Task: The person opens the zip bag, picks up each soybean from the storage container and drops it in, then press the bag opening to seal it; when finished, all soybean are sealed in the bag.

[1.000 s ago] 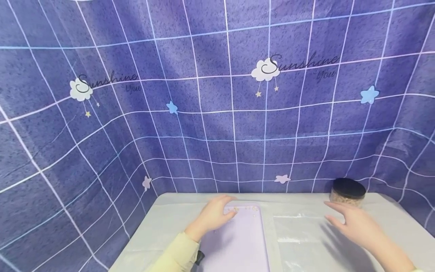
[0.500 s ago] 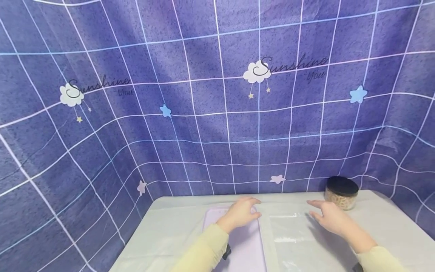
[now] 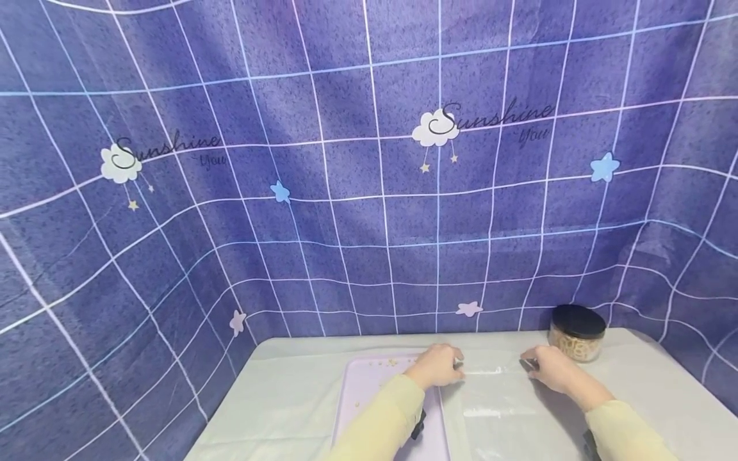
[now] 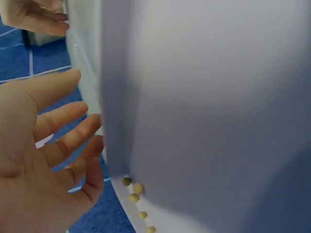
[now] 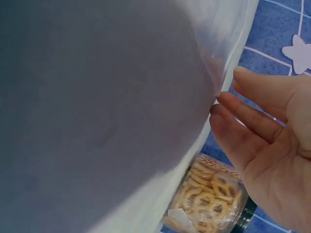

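One left hand (image 3: pixel 435 365), one right hand (image 3: pixel 553 367), one tray (image 3: pixel 359 379), five-plus bits (image 4: pixel 138 188), one plastic sheet (image 3: pixel 490 388). One jar (image 3: pixel 576 340) near the table's (image 3: pixel 277 390) far-right corner.

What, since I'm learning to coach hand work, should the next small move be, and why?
I'd probably pinch the far edge of the clear plastic sheet with both hands: the left hand and right hand are spaced apart near it, and neither seems to hold it, though light contact is hard to rule out.

film (image 3: pixel 490 410): glossy plastic; tray (image 3: pixel 364 382): smooth matt plastic; jar (image 3: pixel 574 346): clear, glossy; backdrop (image 3: pixel 357 160): cloth
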A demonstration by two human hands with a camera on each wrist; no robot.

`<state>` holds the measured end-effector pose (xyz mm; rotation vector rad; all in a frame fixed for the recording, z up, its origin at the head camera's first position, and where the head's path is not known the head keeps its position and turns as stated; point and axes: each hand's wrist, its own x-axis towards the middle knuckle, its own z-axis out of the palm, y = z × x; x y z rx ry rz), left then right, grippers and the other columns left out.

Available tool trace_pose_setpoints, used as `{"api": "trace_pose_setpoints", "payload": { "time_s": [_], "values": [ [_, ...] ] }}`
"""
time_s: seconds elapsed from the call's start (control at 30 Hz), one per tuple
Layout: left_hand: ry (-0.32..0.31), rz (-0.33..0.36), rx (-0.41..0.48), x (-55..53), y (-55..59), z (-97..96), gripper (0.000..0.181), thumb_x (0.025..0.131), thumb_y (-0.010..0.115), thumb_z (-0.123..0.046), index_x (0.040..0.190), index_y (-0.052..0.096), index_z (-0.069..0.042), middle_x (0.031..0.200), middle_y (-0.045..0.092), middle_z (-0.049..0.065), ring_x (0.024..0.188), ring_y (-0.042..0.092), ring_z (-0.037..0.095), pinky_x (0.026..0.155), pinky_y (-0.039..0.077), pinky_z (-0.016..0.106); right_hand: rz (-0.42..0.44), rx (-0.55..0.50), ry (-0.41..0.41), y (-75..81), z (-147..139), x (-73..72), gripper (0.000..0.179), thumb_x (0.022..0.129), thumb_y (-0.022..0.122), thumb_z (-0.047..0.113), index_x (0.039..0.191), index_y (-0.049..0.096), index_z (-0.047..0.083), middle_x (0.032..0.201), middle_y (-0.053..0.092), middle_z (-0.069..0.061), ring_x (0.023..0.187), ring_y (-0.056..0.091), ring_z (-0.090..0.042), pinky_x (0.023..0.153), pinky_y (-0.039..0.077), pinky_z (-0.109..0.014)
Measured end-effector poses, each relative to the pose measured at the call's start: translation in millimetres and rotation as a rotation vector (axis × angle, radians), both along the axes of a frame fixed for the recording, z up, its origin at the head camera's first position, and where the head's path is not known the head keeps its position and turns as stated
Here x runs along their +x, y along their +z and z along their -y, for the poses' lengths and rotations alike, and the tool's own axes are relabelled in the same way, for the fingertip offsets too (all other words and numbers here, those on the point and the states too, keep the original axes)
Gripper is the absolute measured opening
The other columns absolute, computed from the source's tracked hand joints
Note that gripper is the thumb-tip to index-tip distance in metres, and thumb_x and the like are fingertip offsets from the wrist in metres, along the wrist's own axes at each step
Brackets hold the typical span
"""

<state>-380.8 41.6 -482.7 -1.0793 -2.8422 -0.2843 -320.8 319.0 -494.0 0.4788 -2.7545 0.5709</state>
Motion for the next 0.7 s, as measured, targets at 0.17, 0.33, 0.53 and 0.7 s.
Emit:
{"api": "trace_pose_setpoints", "payload": {
  "time_s": [0.17,0.33,0.53,0.7],
  "values": [
    [0.082,-0.001,-0.023,1.2,-4.3,-4.9,0.028,0.082,0.085,-0.034,0.103,0.076,-0.017,0.102,0.07,-0.005,0.104,0.064,0.014,0.091,0.05,0.024,0.015,-0.001,-0.006,-5.2,-0.8,-4.3,0.028,0.068,0.083,-0.007,0.094,0.074,-0.003,0.09,0.074,-0.014,0.086,0.071,-0.036,0.079,0.057,-0.052],
    [0.101,-0.001,-0.016,1.7,-2.9,-8.6,0.022,0.078,0.088,-0.03,0.09,0.074,-0.019,0.092,0.066,-0.006,0.093,0.063,0.011,0.083,0.051,0.023,-0.012,-0.016,-0.014,-6.7,-3.9,-7.0,0.027,0.062,0.083,-0.009,0.085,0.074,0.003,0.082,0.073,-0.006,0.079,0.07,-0.027,0.076,0.057,-0.047],
    [0.132,0.029,-0.001,2.8,-0.3,-14.0,0.022,0.076,0.09,-0.028,0.087,0.072,-0.02,0.09,0.068,-0.01,0.088,0.063,0.009,0.078,0.05,0.022,-0.025,-0.04,-0.005,-9.7,-6.4,-8.9,0.03,0.059,0.083,-0.007,0.077,0.067,0.01,0.07,0.061,0.005,0.067,0.057,-0.013,0.065,0.053,-0.038],
    [0.149,0.05,0.0,-0.6,-4.1,-15.7,0.022,0.076,0.089,-0.028,0.081,0.069,-0.022,0.085,0.065,-0.012,0.081,0.06,0.006,0.073,0.049,0.021,-0.018,-0.039,-0.018,-10.9,-5.6,-11.3,0.028,0.062,0.083,-0.005,0.073,0.063,0.013,0.068,0.058,0.008,0.064,0.053,-0.01,0.062,0.049,-0.035]
  ]
}}
